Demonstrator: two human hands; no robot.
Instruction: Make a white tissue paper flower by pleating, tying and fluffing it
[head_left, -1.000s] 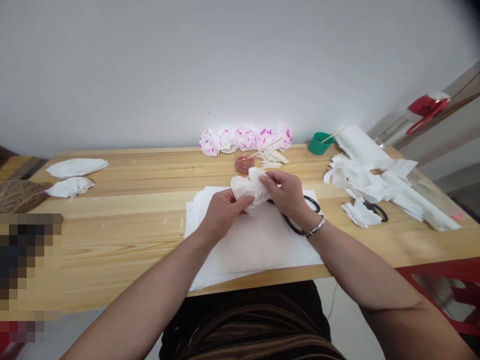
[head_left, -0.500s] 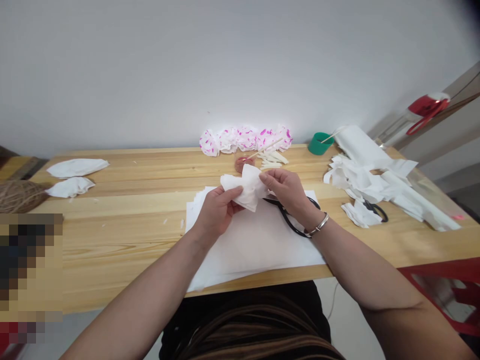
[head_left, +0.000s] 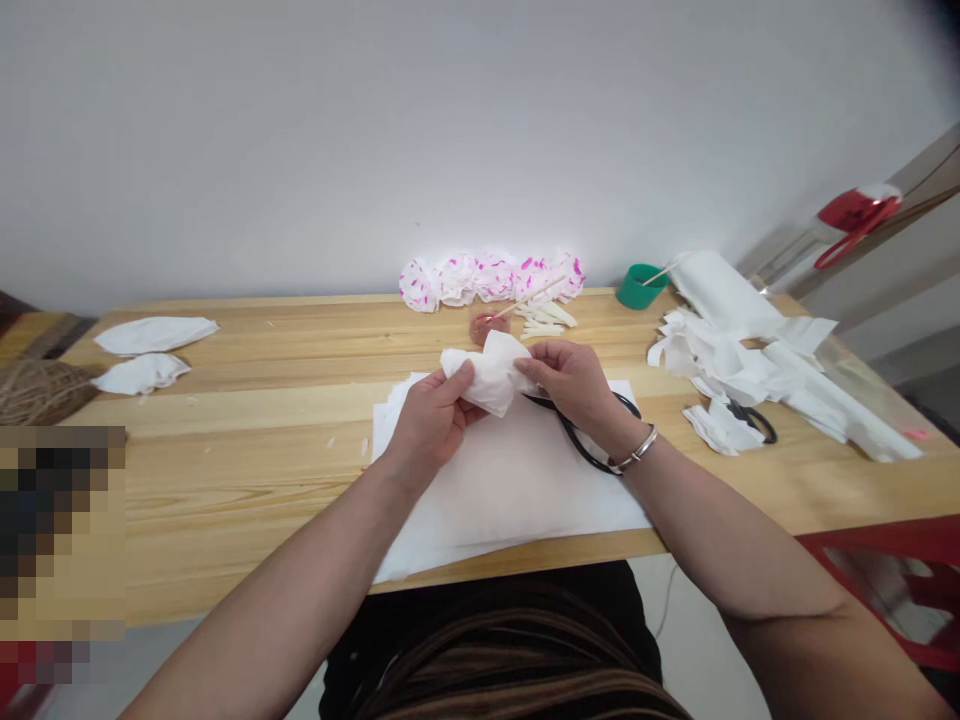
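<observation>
A crumpled white tissue paper piece [head_left: 489, 376] is held up between both hands above a stack of white paper sheets [head_left: 510, 490]. My left hand [head_left: 430, 420] pinches its left end between thumb and fingers. My right hand [head_left: 571, 382], with a metal bracelet on the wrist, pinches the right side. Black-handled scissors [head_left: 592, 450] lie on the sheets, partly hidden under my right wrist.
A row of white-and-pink paper flowers [head_left: 491, 277] lines the wall. In front of them sit a small pink cup [head_left: 486, 325] with a stick and cut white strips [head_left: 546, 320]. A green cup [head_left: 639, 286] and white paper scraps [head_left: 750, 360] lie right; tissue pieces [head_left: 150, 350] and twine [head_left: 37, 392] left.
Both hands have pulled the tissue piece wider apart and raised it slightly; my left hand shifted its pinch to the piece's left end.
</observation>
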